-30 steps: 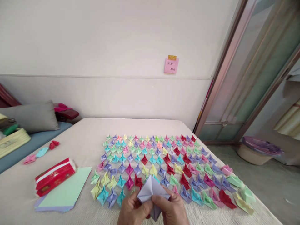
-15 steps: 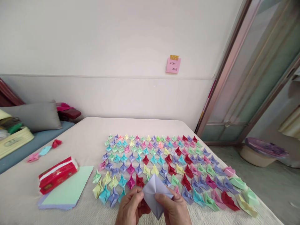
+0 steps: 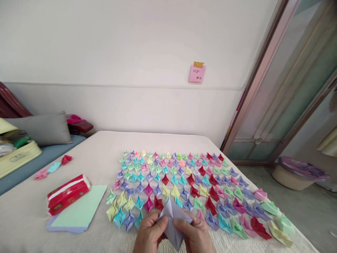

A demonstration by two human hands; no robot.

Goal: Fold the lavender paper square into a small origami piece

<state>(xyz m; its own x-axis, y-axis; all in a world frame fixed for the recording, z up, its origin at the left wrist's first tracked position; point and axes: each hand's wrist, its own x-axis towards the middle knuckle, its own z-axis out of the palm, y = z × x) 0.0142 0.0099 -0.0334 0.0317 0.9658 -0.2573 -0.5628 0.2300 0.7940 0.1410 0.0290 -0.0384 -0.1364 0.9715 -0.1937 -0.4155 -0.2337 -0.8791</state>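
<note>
A folded lavender paper [image 3: 172,219] with a diamond outline is held low at the centre of the view. My left hand [image 3: 150,232] pinches its left side, thumb on the front face. On the right side my right hand [image 3: 197,233] grips it, with the thumb pressed near the middle crease. The fingers behind the paper are mostly hidden. Rows of small folded paper shapes [image 3: 149,189] in many colours lie just beyond both hands and to the right.
To the left, a red tissue pack [image 3: 68,194] rests on a stack of green and lavender sheets [image 3: 79,214]. Crumpled paper pieces [image 3: 54,167] lie behind it. A grey pillow [image 3: 50,130] is far left; a covered basin [image 3: 297,174] stands on the floor at right.
My left thumb has moved inward onto the front of the lavender paper, whose left and right edges now look more drawn in. The whole view has shifted slightly.
</note>
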